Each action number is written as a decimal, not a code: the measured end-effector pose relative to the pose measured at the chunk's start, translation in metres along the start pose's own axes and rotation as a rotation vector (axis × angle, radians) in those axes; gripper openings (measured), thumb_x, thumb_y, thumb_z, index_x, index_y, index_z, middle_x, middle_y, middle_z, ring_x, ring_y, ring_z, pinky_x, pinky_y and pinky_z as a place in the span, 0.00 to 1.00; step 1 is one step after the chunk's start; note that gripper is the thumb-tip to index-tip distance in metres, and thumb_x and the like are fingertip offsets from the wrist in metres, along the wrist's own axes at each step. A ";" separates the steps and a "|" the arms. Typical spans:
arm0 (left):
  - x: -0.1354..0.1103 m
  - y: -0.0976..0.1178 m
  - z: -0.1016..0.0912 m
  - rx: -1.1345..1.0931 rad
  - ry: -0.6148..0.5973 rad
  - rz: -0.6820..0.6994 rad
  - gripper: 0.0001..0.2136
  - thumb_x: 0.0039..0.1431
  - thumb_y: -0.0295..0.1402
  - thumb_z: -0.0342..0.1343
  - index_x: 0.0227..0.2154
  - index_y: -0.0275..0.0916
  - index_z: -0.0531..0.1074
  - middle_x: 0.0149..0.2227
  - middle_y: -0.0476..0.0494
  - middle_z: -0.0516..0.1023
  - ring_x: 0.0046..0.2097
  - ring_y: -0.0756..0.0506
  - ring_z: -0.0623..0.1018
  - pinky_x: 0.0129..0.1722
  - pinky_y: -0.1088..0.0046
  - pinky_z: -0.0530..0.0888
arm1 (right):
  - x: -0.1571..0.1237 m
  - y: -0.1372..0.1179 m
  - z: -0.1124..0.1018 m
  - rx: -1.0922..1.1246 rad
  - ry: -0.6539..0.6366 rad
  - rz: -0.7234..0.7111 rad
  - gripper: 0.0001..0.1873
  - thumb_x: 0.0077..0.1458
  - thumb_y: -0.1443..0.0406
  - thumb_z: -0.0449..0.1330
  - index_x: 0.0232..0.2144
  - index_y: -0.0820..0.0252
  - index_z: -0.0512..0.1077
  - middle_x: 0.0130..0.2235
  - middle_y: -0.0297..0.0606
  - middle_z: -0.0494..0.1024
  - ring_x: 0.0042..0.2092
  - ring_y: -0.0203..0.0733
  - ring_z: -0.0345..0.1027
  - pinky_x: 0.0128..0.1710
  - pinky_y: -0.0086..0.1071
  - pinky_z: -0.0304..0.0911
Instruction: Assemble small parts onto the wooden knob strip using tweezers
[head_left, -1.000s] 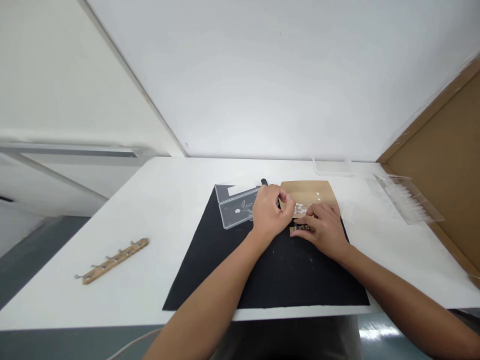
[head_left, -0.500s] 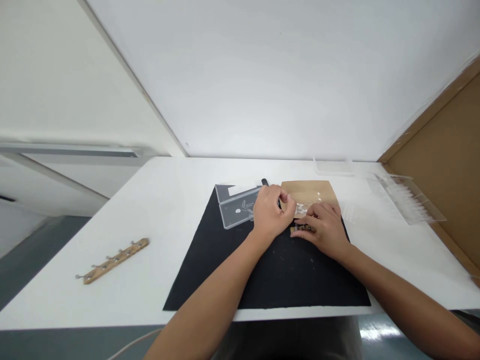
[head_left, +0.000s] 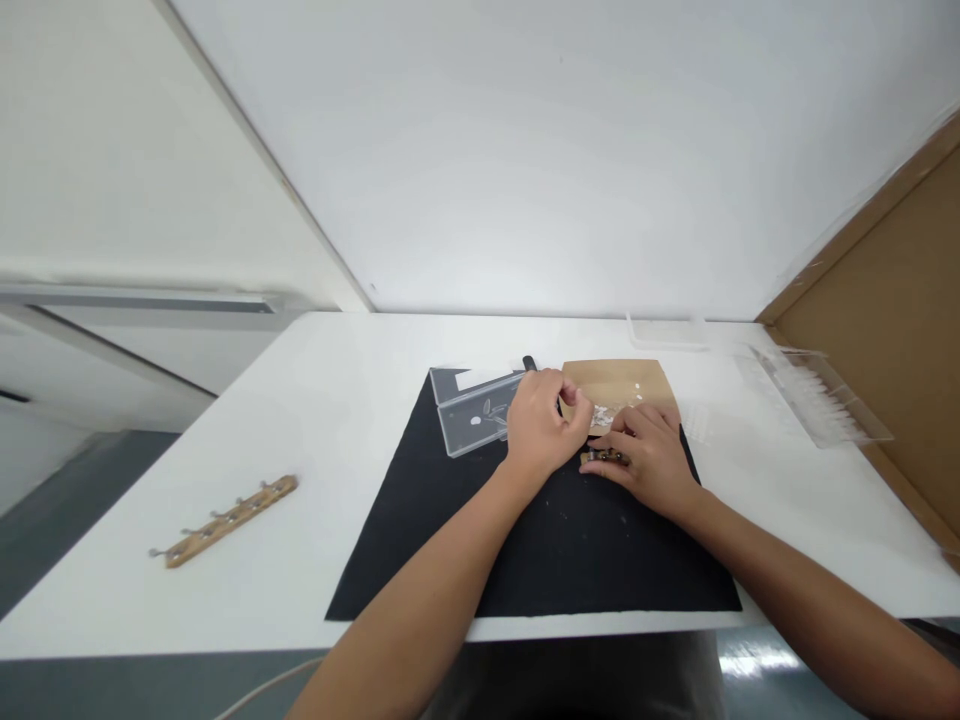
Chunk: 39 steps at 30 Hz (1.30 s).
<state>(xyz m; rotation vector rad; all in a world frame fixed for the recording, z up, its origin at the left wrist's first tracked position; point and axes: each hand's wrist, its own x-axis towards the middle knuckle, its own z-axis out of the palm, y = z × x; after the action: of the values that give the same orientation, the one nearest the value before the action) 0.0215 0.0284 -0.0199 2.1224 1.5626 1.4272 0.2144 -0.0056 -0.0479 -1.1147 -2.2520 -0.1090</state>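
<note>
My left hand (head_left: 541, 423) is curled into a fist over the black mat (head_left: 465, 540), gripping a dark-handled tool (head_left: 529, 364) whose tip shows just beyond the knuckles. My right hand (head_left: 651, 455) lies beside it, fingers pressed down on a small wooden strip with metal pegs (head_left: 601, 457). Both hands work at the near edge of a brown card (head_left: 615, 381) strewn with small white bits. A clear plastic box (head_left: 474, 416) sits just left of my left hand.
A second wooden strip with metal pegs (head_left: 229, 521) lies on the white table (head_left: 330, 400) at the left. A clear tray of white pieces (head_left: 817, 404) stands at the right by a brown board (head_left: 892, 320). A shallow clear lid (head_left: 666, 334) rests near the wall.
</note>
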 end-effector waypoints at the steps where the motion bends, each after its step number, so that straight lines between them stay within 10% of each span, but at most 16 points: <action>1: 0.000 0.000 0.000 -0.001 -0.006 -0.005 0.08 0.60 0.28 0.55 0.26 0.42 0.64 0.28 0.49 0.72 0.34 0.44 0.71 0.37 0.66 0.66 | 0.000 0.000 0.000 -0.001 0.000 -0.003 0.15 0.61 0.48 0.69 0.38 0.51 0.83 0.34 0.35 0.75 0.38 0.43 0.64 0.46 0.42 0.52; 39: 0.002 -0.001 0.000 0.088 -0.073 -0.079 0.08 0.59 0.29 0.56 0.25 0.42 0.64 0.27 0.49 0.73 0.29 0.46 0.71 0.31 0.69 0.61 | 0.002 -0.001 -0.006 0.054 -0.024 -0.033 0.12 0.68 0.57 0.64 0.33 0.53 0.81 0.31 0.34 0.72 0.36 0.41 0.62 0.43 0.39 0.53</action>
<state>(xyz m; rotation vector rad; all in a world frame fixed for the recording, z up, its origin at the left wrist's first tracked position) 0.0210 0.0308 -0.0189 2.1090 1.6910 1.2638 0.2158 -0.0074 -0.0414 -1.0563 -2.2817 -0.0478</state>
